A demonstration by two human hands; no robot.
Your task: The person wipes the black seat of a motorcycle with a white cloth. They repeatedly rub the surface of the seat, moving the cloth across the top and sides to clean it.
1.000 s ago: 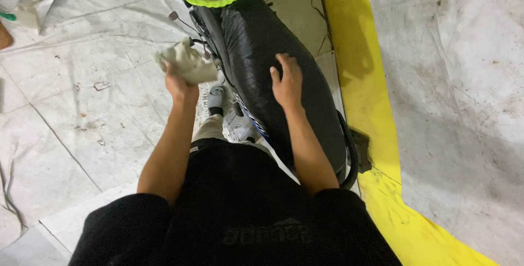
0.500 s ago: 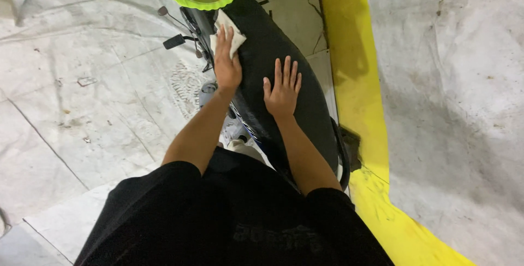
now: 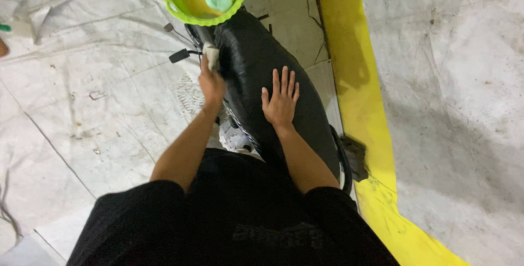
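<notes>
The left hand (image 3: 212,83) grips a pale cloth (image 3: 212,56), now pressed to the left flank of the black motorcycle seat (image 3: 256,64), having slid off the seat's top. The right hand (image 3: 280,101) stays flat, fingers spread, holding nothing. Wiping has shifted sideward.

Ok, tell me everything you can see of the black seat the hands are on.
The black seat is long, padded and glossy, like smooth vinyl, and runs from near the green basin down toward the person. The right hand lies flat on its top, fingers spread. The left hand presses a pale cloth against its left side. The seat's lower end is hidden by the person's body.
</notes>
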